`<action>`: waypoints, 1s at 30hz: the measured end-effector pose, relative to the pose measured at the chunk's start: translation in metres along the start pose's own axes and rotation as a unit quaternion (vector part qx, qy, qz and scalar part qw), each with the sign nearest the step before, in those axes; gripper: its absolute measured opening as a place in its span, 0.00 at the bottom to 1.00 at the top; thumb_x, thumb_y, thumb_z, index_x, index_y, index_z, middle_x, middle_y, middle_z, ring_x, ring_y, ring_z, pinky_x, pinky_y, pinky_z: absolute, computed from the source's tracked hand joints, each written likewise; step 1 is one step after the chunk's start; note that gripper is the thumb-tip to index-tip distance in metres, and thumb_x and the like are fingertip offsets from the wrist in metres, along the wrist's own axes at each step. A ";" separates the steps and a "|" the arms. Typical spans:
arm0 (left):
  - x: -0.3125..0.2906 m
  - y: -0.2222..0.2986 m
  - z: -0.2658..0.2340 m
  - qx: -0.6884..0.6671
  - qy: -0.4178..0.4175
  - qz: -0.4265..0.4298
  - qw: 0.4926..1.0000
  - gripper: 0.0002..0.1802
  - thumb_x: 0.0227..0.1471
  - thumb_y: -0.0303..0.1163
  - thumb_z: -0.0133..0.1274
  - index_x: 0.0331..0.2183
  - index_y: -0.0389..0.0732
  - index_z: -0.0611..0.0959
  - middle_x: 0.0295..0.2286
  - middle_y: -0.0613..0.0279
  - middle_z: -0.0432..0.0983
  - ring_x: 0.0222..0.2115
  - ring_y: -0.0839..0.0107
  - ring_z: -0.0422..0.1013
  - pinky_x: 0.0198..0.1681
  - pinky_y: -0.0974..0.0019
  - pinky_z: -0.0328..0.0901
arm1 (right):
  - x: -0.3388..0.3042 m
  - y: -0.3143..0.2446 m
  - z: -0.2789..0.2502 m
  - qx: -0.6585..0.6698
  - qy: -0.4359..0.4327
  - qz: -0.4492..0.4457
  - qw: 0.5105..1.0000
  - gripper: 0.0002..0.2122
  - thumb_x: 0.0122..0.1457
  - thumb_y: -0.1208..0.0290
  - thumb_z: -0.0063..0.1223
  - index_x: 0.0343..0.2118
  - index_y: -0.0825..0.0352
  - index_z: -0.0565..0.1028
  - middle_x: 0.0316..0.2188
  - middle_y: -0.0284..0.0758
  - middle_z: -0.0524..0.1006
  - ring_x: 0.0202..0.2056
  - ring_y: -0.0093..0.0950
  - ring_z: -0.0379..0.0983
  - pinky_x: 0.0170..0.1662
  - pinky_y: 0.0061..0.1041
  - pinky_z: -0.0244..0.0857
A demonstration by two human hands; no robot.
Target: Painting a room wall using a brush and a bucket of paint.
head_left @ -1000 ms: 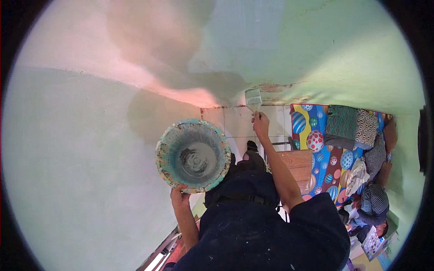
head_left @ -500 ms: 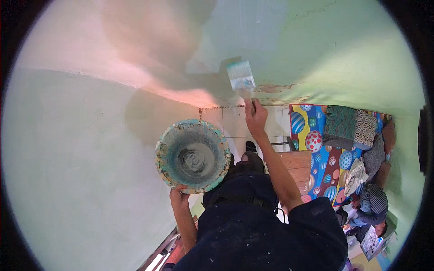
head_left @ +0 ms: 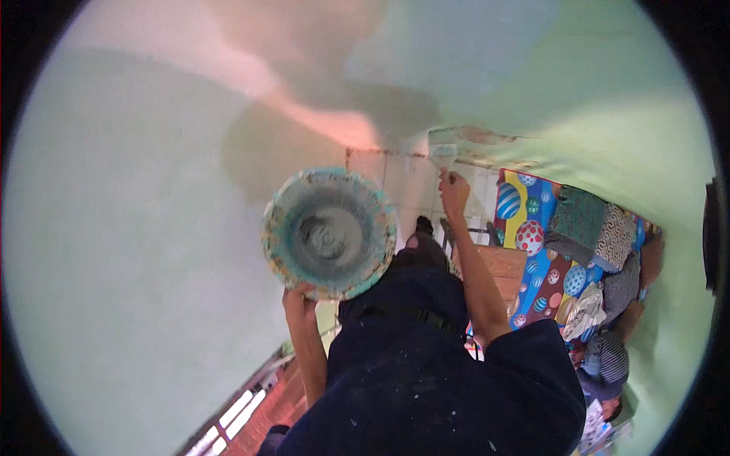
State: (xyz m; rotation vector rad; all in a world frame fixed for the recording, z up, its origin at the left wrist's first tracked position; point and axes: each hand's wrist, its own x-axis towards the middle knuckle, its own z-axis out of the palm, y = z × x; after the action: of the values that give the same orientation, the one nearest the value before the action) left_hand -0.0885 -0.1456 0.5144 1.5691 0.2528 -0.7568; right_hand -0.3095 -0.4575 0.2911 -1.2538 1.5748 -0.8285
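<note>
My left hand (head_left: 299, 294) grips the near rim of a round, paint-crusted basin (head_left: 277, 235). Greyish wet paint (head_left: 329, 234) lies in its bottom. My right hand (head_left: 455, 194) is closed around the handle of a wide paintbrush (head_left: 443, 154), bristles pointing away from me. The brush is low by the foot of the pale green wall (head_left: 487, 83); whether its bristles touch the wall I cannot tell. A stained, peeling patch (head_left: 483, 135) marks the wall just beyond the brush.
Light floor tiles (head_left: 407, 182) run along the wall's foot. To the right lie a wooden board (head_left: 498, 270), a colourful ball-patterned mat (head_left: 532, 228) and cushions (head_left: 572, 220). A person in a striped top (head_left: 607, 357) is at the lower right. The left wall (head_left: 137, 228) stands close beside the basin.
My right hand has brought the brush down and to the right, from the wall's face to near its foot. The basin stays in my left hand, and the view has shifted.
</note>
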 end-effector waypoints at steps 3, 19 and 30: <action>0.004 0.000 -0.001 -0.006 0.033 0.023 0.999 0.34 0.32 0.10 0.48 0.48 0.33 0.68 0.41 0.56 0.71 0.40 0.59 0.70 0.38 0.60 0.71 | -0.045 -0.058 -0.032 0.010 -0.103 0.014 0.995 0.20 0.57 0.55 0.51 0.23 0.73 0.76 0.14 0.38 0.73 0.18 0.27 0.71 0.23 0.29 0.62; -0.027 0.027 0.025 0.056 -0.002 0.087 0.995 0.30 0.33 0.11 0.49 0.45 0.32 0.71 0.34 0.58 0.74 0.32 0.66 0.74 0.32 0.67 0.70 | -0.118 -0.172 0.094 -0.268 -0.515 -0.371 0.725 0.13 0.48 0.70 0.52 0.32 0.76 0.75 0.32 0.53 0.75 0.40 0.46 0.72 0.45 0.39 0.67; -0.031 0.032 0.027 0.058 -0.025 0.077 0.995 0.32 0.31 0.10 0.48 0.46 0.28 0.72 0.36 0.57 0.74 0.33 0.68 0.72 0.35 0.70 0.67 | -0.125 -0.109 0.193 -0.326 -0.428 -0.366 0.759 0.11 0.51 0.69 0.51 0.33 0.72 0.75 0.35 0.50 0.74 0.41 0.45 0.72 0.45 0.42 0.68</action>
State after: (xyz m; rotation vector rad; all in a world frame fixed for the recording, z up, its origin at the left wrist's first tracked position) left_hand -0.1018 -0.1679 0.5598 1.6566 0.0515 -0.6988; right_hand -0.0850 -0.3566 0.3553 -2.3917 0.5508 0.0044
